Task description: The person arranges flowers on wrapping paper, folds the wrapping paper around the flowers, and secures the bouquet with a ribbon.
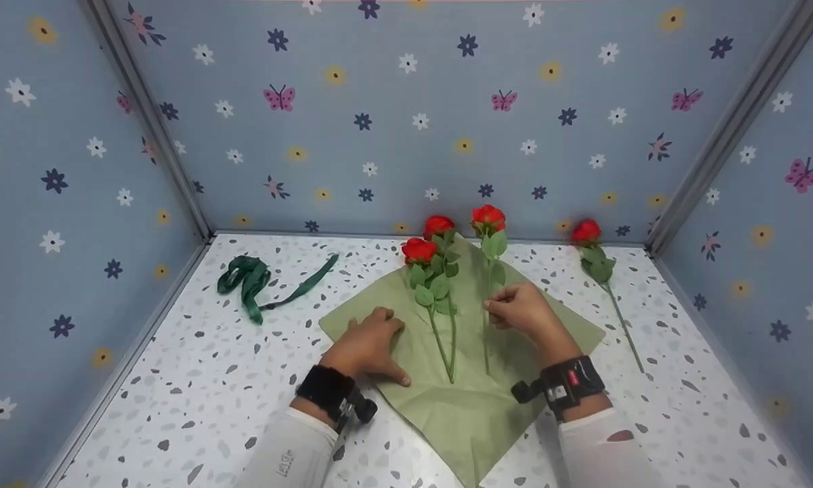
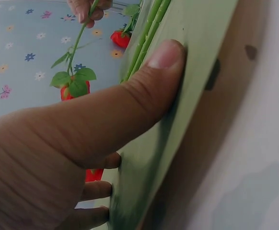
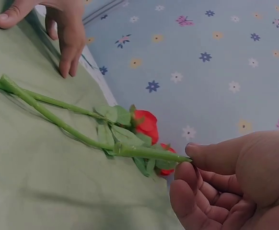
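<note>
A sheet of olive-green wrapping paper lies with one corner toward me. My left hand rests on its left side, thumb apart from the other fingers. Between the thumb and fingertips of my right hand is the stem of a red artificial rose. Its bloom points toward the back wall, and the right wrist view shows the cut stem end sticking out past the fingers. Two more red roses lie on the paper between my hands, their stems crossing near the bottom.
To the right of the paper, a single red rose lies on the speckled white table. A loose dark green ribbon is at the left. Blue flower-patterned panels enclose the back and both sides.
</note>
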{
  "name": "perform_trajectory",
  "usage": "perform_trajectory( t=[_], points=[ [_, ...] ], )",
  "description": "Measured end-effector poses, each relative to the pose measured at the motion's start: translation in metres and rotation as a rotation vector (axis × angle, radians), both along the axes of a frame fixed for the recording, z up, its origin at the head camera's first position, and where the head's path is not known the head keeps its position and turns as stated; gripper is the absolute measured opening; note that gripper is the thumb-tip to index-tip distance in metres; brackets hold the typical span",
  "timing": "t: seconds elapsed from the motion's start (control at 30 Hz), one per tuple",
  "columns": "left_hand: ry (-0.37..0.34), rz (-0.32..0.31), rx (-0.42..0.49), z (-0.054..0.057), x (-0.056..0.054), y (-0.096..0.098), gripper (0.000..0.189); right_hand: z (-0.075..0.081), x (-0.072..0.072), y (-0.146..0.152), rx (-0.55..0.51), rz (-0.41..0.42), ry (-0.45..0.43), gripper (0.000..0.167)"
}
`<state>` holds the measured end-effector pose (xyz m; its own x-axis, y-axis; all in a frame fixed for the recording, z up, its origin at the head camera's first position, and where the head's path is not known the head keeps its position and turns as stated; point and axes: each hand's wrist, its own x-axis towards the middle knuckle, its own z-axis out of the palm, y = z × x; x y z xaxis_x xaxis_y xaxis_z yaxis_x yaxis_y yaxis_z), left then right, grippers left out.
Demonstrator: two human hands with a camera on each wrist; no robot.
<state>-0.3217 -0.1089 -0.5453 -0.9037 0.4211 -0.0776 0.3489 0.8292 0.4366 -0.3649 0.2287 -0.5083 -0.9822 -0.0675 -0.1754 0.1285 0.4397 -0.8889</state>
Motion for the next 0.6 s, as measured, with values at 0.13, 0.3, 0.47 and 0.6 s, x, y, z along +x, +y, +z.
perform_trajectory(
  t=[0.13, 0.3, 0.47, 0.6],
  points=[
    [-0.001, -0.003, -0.008, -0.001, 0.0, 0.0, 0.113, -0.008, -0.007, -0.016, 0.006, 0.028, -0.027, 0.022],
    [-0.006, 0.006, -0.009, 0.0, 0.0, 0.001, 0.112, -0.017, -0.011, -0.031, 0.051, 0.051, -0.049, 0.017],
    [-0.01, 0.007, -0.008, 0.001, -0.001, 0.001, 0.114, -0.024, -0.01, -0.038, 0.085, 0.066, -0.038, 0.013],
    [-0.01, 0.007, -0.011, 0.001, -0.001, 0.001, 0.115, -0.028, -0.008, -0.042, 0.091, 0.079, -0.033, 0.014]
  ],
)
